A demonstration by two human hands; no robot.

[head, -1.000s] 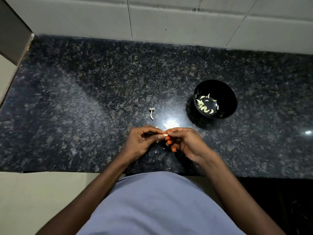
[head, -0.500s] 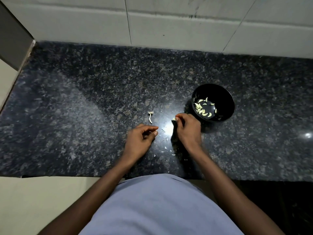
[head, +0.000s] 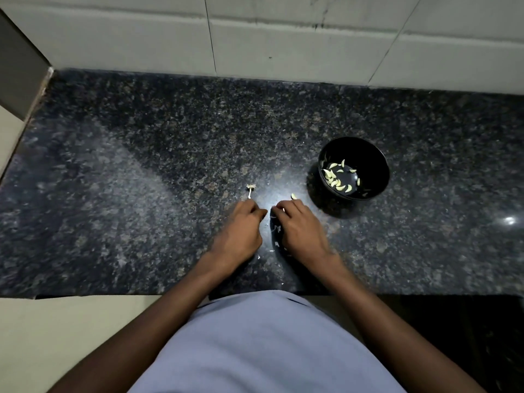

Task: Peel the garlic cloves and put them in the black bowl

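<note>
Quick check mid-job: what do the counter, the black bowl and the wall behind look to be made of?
Counter: looks like polished granite, dark with pale speckles, and it mirrors a bright light spot. Black bowl: smooth, glossy black with faint highlights; plastic or glazed ceramic, cannot tell which. Wall: large pale tiles, matte to satin, with thin dark joint lines.

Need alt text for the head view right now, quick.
Both hands, left hand and right hand, rest curled on the dark speckled granite counter. A pale garlic clove lies beyond the right one, beside the round black bowl of peeled cloves.
</note>
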